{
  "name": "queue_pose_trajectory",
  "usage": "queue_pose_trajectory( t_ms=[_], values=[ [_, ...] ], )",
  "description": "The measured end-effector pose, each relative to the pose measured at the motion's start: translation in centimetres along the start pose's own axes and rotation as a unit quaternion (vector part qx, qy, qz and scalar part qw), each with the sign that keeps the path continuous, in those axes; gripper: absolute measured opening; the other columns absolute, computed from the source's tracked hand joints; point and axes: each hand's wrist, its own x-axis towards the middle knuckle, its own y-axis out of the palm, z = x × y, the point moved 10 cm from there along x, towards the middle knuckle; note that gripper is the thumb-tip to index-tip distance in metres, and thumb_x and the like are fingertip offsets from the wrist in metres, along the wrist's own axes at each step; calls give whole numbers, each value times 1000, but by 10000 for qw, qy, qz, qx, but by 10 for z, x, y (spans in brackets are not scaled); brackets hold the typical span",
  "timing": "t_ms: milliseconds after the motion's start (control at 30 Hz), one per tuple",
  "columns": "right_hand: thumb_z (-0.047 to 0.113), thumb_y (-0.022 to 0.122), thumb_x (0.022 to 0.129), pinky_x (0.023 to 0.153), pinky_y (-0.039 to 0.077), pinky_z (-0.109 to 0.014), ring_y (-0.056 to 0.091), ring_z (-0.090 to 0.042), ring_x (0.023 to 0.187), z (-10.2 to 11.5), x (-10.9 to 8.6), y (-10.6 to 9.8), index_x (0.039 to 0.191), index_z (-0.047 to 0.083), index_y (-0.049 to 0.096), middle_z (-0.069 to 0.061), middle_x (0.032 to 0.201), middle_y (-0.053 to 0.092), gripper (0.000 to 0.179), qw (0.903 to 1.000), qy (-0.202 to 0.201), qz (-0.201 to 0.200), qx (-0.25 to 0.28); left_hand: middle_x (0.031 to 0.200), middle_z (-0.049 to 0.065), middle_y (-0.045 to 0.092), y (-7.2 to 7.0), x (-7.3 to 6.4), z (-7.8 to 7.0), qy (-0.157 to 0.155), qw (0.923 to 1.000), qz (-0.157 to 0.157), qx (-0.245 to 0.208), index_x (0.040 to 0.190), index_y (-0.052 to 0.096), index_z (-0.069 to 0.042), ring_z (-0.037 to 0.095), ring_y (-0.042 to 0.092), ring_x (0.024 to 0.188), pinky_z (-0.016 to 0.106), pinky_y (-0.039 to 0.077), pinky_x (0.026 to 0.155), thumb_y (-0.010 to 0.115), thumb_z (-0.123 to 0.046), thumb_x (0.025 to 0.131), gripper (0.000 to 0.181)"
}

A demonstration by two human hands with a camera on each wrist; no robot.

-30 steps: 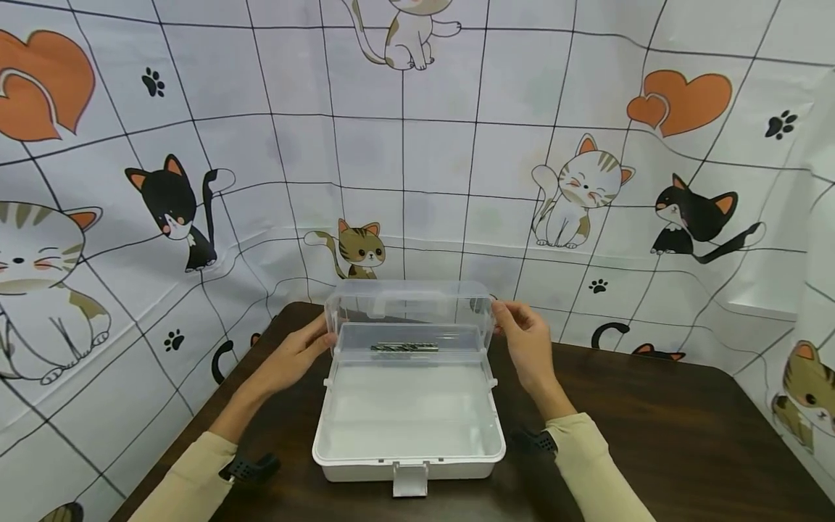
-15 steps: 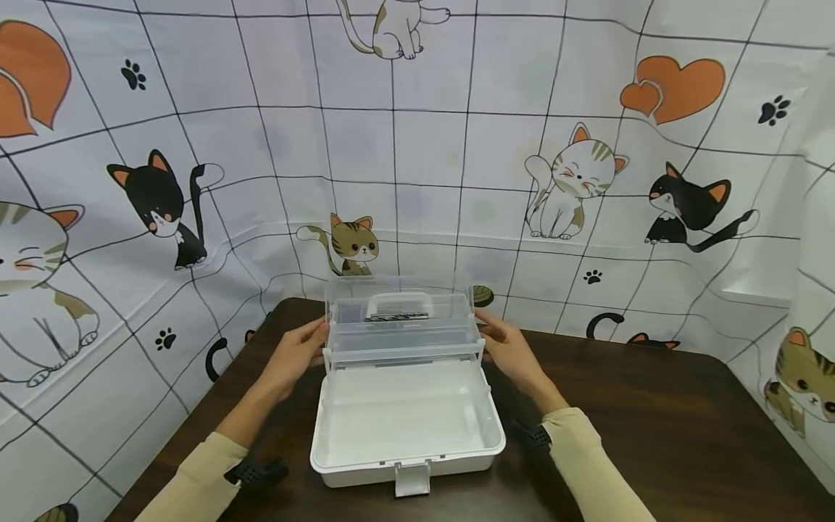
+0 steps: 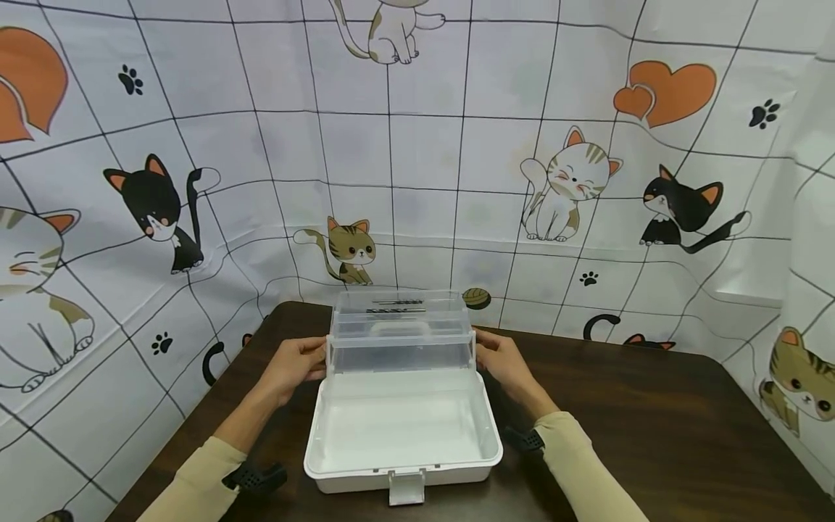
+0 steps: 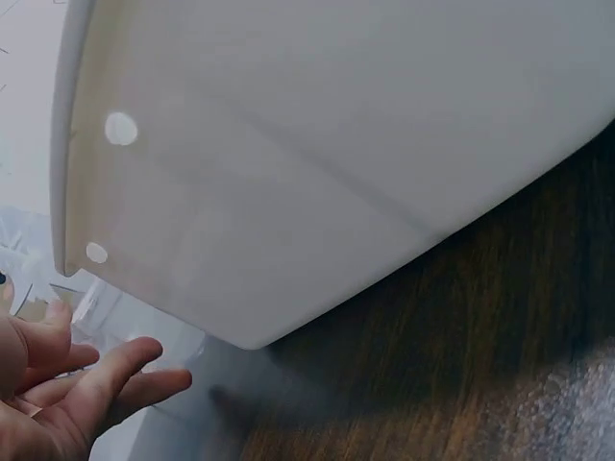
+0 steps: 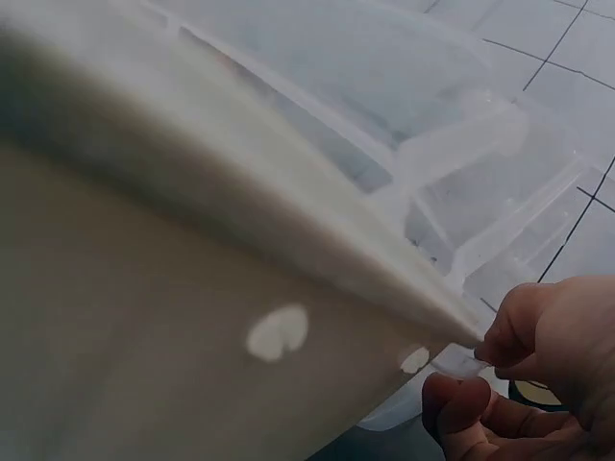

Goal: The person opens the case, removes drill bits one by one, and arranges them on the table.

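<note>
A white storage box [image 3: 403, 428] stands unlatched, its front latch [image 3: 406, 488] hanging down. Behind the white base, the clear lid [image 3: 433, 297] is tilted back, with a raised clear tray [image 3: 401, 357] below it. Dark spiral drill bits [image 3: 395, 311] show through the clear plastic. At the left rear corner my left hand [image 3: 292, 370] touches the clear part; in the left wrist view its fingers [image 4: 120, 370] are fairly straight beside the plastic. My right hand [image 3: 505, 362] pinches a clear edge at the right rear corner, thumb and index finger [image 5: 509, 327] close together.
Dark wooden table [image 3: 639, 420] lies under the box and stretches to the right. A white sheet [image 3: 417, 174] printed with cats and grid lines hangs close behind the box and along the left. Dark straps [image 3: 254, 478] sit around both wrists.
The clear lid has swung back and lower, and the clear tray has risen up and back with the drill bits. Both hands have moved slightly down with the plastic.
</note>
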Motion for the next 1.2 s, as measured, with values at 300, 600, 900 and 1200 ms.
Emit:
queue_pose_trajectory(
  t_ms=[300, 600, 900, 1200],
  values=[
    [7, 60, 101, 74, 51, -33, 60, -21, 81, -8, -3, 2, 141, -4, 58, -11, 96, 68, 42, 10000, 31, -42, -49, 128, 29, 61, 2, -1, 6, -162, 9998, -66, 116, 142, 51, 12, 30, 70, 104, 34, 57, 82, 57, -9, 106, 42],
    [7, 59, 100, 72, 51, -30, 59, -17, 78, -16, -3, 1, 139, -4, 60, -8, 89, 66, 40, 9992, 280, -208, 217, 139, 31, 52, 2, 0, 11, -337, 9990, 56, 298, 142, 50, 14, 31, 67, 110, 33, 56, 85, 53, -17, 109, 45],
    [7, 56, 97, 65, 49, -30, 63, -21, 75, -11, 0, -4, 130, -4, 65, -10, 90, 67, 36, 9984, 371, -413, -95, 167, 14, 11, 12, -2, -12, 654, 9963, 89, 552, 166, 9, -26, 44, 25, 145, 70, 30, 106, 29, -54, 110, 65],
    [23, 55, 101, 79, 49, -43, 61, -29, 97, 72, 1, -32, 123, 6, 71, -12, 111, 68, 32, 9779, -573, -1308, -1524, 168, -7, -6, 44, -3, -31, 1784, 9771, 590, 999, 163, 4, -42, 30, -5, 153, 67, 5, 114, 38, -33, 113, 61]
  ],
)
